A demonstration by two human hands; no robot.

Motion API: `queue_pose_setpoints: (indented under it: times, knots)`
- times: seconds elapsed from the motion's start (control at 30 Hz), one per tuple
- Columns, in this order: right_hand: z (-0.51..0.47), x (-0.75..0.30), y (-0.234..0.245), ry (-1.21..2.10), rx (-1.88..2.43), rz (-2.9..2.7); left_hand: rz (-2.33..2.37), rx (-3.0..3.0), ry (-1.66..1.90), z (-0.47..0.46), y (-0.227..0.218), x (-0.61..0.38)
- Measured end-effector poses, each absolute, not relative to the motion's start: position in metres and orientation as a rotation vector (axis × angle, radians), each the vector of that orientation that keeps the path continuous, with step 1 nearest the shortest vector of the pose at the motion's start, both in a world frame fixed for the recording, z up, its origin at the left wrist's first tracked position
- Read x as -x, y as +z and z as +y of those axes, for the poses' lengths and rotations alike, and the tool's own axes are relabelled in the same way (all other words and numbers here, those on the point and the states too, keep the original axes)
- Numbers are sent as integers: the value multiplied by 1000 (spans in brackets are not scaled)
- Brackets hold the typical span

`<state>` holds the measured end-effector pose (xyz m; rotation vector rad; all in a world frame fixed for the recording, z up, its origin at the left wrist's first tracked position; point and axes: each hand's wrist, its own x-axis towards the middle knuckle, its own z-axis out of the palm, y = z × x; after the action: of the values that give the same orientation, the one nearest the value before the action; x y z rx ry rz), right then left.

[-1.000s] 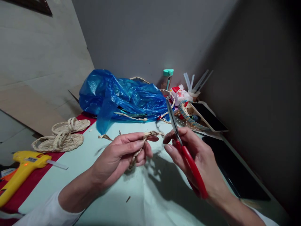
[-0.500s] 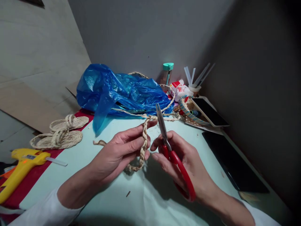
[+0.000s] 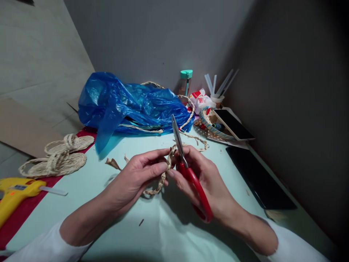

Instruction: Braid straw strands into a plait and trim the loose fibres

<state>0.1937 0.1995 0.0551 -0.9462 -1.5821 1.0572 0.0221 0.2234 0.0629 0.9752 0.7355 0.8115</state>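
Note:
My left hand (image 3: pixel 137 176) pinches a braided straw cord (image 3: pixel 163 178) between thumb and fingers, and the cord loops down under the hand onto the pale green table (image 3: pixel 109 218). My right hand (image 3: pixel 207 182) grips red-handled scissors (image 3: pixel 191 174), blades closed and pointing up and away. The right fingertips touch the cord next to the left fingertips. The braid runs on past the scissors toward the back right (image 3: pixel 196 140).
A crumpled blue plastic bag (image 3: pixel 128 105) lies at the back. Two woven straw sandals (image 3: pixel 56 154) and a yellow glue gun (image 3: pixel 16 191) sit at left on a red cloth. A basket with a phone (image 3: pixel 231 125), a bottle (image 3: pixel 184 82), glue sticks (image 3: pixel 218 85) and a dark tablet (image 3: pixel 259 178) stand right.
Both hands came closer together and lower. The scissors swung left until my right fingertips met the cord at the left hand's pinch. The view shifted slightly right.

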Motion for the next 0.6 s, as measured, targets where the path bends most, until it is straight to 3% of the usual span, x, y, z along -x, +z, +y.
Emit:
queue_pose_setpoints:
  times: [0.33, 0.6]
  knots:
    - [208, -203, 58, 889, 1005, -1609, 889, -1134, 850, 223, 62, -15]
    - [207, -203, 52, 1017, 899, -1589, 985, -1154, 901, 221, 68, -21]
